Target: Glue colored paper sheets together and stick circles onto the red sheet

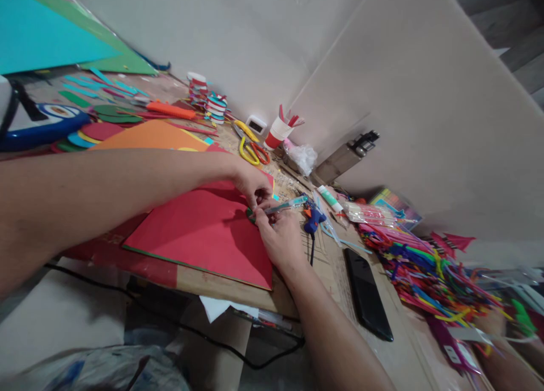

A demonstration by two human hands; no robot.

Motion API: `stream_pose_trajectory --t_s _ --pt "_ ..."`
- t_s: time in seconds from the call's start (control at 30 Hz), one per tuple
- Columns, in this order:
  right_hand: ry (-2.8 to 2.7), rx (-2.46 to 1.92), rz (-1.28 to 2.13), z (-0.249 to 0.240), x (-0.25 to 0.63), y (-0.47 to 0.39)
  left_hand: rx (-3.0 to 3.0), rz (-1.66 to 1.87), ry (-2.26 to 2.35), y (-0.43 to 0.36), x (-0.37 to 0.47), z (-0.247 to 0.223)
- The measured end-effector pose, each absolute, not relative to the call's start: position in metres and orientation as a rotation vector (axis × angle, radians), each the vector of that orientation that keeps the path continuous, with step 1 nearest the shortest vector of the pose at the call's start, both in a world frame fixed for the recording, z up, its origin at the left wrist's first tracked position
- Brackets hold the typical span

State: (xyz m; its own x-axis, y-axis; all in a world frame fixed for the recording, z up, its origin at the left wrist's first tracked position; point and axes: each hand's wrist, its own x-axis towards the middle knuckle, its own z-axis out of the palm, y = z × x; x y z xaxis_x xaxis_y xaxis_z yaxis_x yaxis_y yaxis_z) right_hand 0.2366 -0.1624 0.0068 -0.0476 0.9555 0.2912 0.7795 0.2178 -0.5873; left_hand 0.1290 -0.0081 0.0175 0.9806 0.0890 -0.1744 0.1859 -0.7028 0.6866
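A large red paper sheet point(204, 232) lies on the cardboard-covered table, other coloured sheets under its edges. Over its right part my two hands meet. My right hand point(280, 232) is closed on a pen point(285, 205) with a clear, light-blue barrel, which slants up to the right. My left hand point(254, 186) reaches in from the left with fingers pinched together beside the pen's lower end. A small dark green piece point(250, 214) shows under the fingertips; which fingers touch it is unclear. A blue glue gun point(313, 220) lies just right of my right hand.
Scissors point(249, 153), a paper cup point(278, 131) of red strips and a bottle point(346, 156) stand or lie behind. A black phone point(368, 294), glue stick point(330, 198) and pipe cleaners point(425, 272) are to the right. Another person's hand point(491, 326) is at far right.
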Motion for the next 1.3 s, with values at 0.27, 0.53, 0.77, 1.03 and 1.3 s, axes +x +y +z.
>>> stream_pose_trajectory --t_s 0.27,0.53,0.77,1.03,1.3 --pt "-1.823 -1.608 0.379 0.006 0.237 -0.163 2.341 -0.168 0.219 -0.011 0.128 0.019" --pt "-1.515 -1.548 0.531 0.018 0.25 -0.163 2.346 -0.161 0.196 0.001 0.132 0.008" --pt "-1.212 -1.476 0.494 0.017 0.273 -0.154 2.446 -0.195 0.201 -0.001 0.134 0.01" --pt "-1.334 -1.514 0.464 0.015 0.279 -0.155 2.537 -0.204 0.323 -0.017 0.13 0.021" --pt "-1.383 -1.503 0.424 0.015 0.281 -0.154 2.616 -0.103 0.136 -0.018 0.126 0.018"
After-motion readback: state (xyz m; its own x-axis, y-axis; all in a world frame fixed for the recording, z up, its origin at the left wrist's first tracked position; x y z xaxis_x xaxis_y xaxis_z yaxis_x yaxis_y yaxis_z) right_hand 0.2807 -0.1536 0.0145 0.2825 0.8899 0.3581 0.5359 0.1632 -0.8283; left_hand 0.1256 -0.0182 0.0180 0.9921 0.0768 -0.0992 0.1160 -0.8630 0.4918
